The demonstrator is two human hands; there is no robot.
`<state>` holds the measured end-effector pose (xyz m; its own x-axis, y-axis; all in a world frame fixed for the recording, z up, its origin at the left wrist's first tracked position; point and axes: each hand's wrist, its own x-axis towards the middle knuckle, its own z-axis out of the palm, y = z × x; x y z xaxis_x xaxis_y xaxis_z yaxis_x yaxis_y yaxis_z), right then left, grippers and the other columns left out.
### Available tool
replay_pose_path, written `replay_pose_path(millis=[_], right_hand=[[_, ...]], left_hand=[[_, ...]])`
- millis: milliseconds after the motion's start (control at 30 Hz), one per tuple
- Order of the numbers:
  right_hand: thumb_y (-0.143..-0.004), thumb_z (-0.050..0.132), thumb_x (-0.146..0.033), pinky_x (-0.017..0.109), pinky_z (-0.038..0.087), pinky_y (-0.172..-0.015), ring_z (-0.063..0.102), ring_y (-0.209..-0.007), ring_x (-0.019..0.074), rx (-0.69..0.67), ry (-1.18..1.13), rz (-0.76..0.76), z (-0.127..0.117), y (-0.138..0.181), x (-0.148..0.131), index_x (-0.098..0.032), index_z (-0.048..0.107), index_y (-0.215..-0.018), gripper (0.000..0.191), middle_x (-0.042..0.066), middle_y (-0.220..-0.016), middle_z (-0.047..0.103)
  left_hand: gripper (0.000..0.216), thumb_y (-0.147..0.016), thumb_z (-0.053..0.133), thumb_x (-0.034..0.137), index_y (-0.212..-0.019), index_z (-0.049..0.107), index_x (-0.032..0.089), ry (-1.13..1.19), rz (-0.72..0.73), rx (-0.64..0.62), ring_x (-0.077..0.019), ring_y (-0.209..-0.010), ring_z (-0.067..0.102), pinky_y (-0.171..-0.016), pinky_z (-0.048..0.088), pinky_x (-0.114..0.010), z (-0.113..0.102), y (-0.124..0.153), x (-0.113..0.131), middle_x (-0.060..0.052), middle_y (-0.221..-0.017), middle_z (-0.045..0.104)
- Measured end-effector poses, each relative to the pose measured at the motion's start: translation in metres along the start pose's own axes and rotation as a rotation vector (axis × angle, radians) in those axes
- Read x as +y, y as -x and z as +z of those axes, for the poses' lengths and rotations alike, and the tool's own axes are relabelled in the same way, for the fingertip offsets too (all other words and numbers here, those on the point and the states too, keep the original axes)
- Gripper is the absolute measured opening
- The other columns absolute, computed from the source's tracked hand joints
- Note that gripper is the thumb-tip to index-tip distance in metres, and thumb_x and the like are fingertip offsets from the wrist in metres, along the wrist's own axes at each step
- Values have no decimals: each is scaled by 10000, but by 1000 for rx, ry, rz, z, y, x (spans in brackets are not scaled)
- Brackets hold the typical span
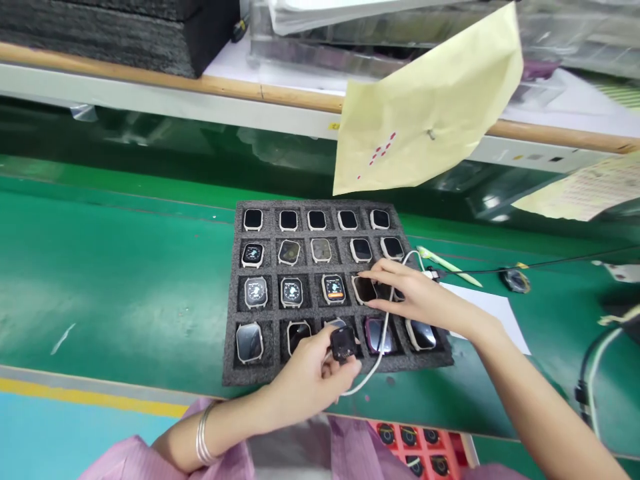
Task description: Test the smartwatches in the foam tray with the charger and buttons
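On the green surface [125,300]: grey foam tray [250,377], square pockets holding rounded-rectangular watches [334,289]. Left hand [320,373], over the tray's near edge, pinches a black block [343,343]. Right hand [405,291], over the tray's right half, pinches a pale-framed watch [366,291] in its pocket. Nearer than the tray: red compartmented box [420,451], round dark parts [409,436].

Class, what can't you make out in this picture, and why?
In the head view:
Front row's middle watch: partly covered by the black device and left hand.
White cable: near end hidden at the left hand.
Rightmost yellow sheet: print too blurred.
Red tray: cut off by bottom edge.
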<state>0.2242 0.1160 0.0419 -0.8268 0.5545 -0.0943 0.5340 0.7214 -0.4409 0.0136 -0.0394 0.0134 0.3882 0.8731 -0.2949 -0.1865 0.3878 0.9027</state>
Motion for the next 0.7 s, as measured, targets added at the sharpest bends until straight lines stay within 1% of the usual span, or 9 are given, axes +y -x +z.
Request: replay_pose_path(millis=[67, 133, 233, 333, 400, 500, 600, 633, 700], right_hand=[[-924, 602, -379, 401, 535, -819, 624, -950, 266, -37, -6, 22, 1, -1, 2, -162, 604, -1229, 375, 104, -1031, 586], [-905, 633, -366, 398, 543, -807, 634, -922, 262, -65, 13, 32, 3, -4, -1, -153, 602, -1222, 383, 102, -1040, 571], [-888, 654, -344, 380, 561, -743, 649, -843, 244, -68, 65, 24, 7, -9, -13, -143, 615, -1199, 373, 106, -1057, 551], [-897, 623, -331, 365, 562, -636, 648, -752, 230, 9, 158, 18, 12, -10, -23, -128, 631, -1141, 317, 119, -1057, 550], [-904, 601, -339, 365, 556, -601, 648, -747, 240, 90, 188, 19, 14, -8, -25, -125, 630, -1105, 295, 127, -1047, 566], [-902, 604, -346, 377, 567, -669, 648, -848, 262, 227, 102, -4, 10, -5, -29, -153, 619, -1091, 270, 125, -1047, 595], [-875, 664, -316, 369, 563, -750, 634, -918, 253, 333, -66, -82, 4, -6, -44, -186, 608, -1106, 271, 106, -1036, 610], [-866, 681, -304, 363, 562, -765, 633, -930, 248, 342, -114, -118, 4, -8, -53, -189, 604, -1120, 290, 103, -1036, 613], [-861, 685, -290, 353, 567, -777, 636, -944, 241, 297, -168, -187, 9, -14, -71, -173, 599, -1147, 321, 112, -1055, 618]], left_hand=[[114, -899, 562, 270, -936, 526, 168, -88, 37, 4, -57, -482, 460, -456, 395, -174, -5, 3, -1, 46, -689, 495], [116, -883, 587, 251, -942, 539, 163, -149, 41, 9, -63, -523, 474, -474, 388, -175, -16, 8, 1, 30, -724, 523], [195, -869, 623, 266, -1018, 559, 158, -146, -26, 28, -53, -501, 445, -442, 347, -167, -36, 15, 3, 33, -727, 531], [295, -881, 614, 309, -1126, 543, 161, -81, -103, 47, -38, -414, 389, -377, 308, -158, -51, 18, 4, 62, -666, 504], [338, -861, 641, 305, -1151, 539, 164, -62, -117, 44, -35, -414, 418, -365, 327, -153, -55, 17, 5, 39, -725, 559], [366, -805, 698, 271, -1124, 552, 169, -26, -108, 15, -35, -453, 466, -362, 353, -153, -56, 14, 6, -24, -911, 635], [378, -752, 737, 231, -1077, 558, 158, 31, -116, 2, -41, -481, 470, -388, 365, -166, -54, 12, 7, -44, -959, 652], [369, -734, 750, 214, -1045, 561, 151, 49, -123, -3, -40, -491, 465, -409, 367, -172, -54, 12, 7, -43, -956, 652], [349, -706, 771, 182, -984, 563, 142, 79, -130, -13, -37, -509, 437, -458, 352, -180, -55, 11, 7, -8, -871, 632]])
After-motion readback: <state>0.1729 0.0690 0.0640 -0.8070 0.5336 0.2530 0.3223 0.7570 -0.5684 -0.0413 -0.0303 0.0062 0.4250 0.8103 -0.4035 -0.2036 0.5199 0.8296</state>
